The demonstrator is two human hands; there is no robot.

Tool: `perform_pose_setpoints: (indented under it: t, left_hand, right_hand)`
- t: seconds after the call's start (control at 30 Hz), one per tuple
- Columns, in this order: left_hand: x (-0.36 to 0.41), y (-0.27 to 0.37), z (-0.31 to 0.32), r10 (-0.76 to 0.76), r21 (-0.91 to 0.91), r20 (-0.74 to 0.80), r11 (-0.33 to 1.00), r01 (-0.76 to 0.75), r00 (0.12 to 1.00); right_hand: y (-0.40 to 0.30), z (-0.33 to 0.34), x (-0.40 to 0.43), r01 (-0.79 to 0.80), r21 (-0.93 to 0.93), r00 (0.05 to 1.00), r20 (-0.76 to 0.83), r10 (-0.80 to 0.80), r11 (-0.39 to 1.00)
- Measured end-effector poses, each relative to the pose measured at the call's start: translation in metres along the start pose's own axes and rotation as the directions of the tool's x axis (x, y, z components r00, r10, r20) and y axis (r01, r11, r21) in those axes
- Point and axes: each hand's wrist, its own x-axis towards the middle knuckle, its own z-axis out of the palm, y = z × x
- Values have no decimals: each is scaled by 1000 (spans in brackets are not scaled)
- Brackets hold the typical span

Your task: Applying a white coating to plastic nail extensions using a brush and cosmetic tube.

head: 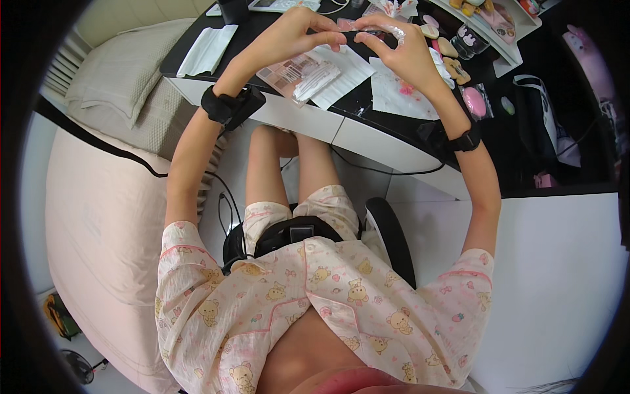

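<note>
Above the black desktop, both hands meet at the top middle of the head view. My left hand (305,37) pinches one end of a small dark object (352,35), too small to identify. The fingers of my right hand (401,44) close on its other end, and a whitish smear shows on that hand. Beneath them lie an eyeshadow palette (280,76), a crumpled white wipe (317,81) on it, and a white paper sheet (352,74). Under my right wrist is another white sheet (393,93) with pink-red smears. Each wrist wears a black strapped device.
A folded white tissue (206,49) lies at the desk's left. To the right are makeup sponges (447,48), a pink oval puff (474,102), a dark jar (470,39), a white shelf (509,59) and a black pouch (534,113). Black cables hang below the desk edge.
</note>
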Motion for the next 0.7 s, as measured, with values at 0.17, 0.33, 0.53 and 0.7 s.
perform_pose_setpoints:
  t: [0.17, 0.33, 0.53, 0.7]
  left_hand:
    - [1, 6, 7, -5, 29, -48, 1000, 6, 999]
    - [-1, 13, 7, 157, 390, -59, 913, -122, 986]
    - [5, 23, 7, 204, 245, -193, 957, -154, 960]
    - [5, 22, 8, 123, 127, -172, 987, -102, 977]
  right_hand:
    - [-7, 1, 1, 143, -285, 990, 55, -133, 948]
    - [-3, -1, 3, 241, -477, 970, 105, -218, 845]
    - [-18, -11, 7, 41, -309, 993, 119, -4, 950]
    - [-19, -17, 10, -22, -268, 989, 135, 60, 963]
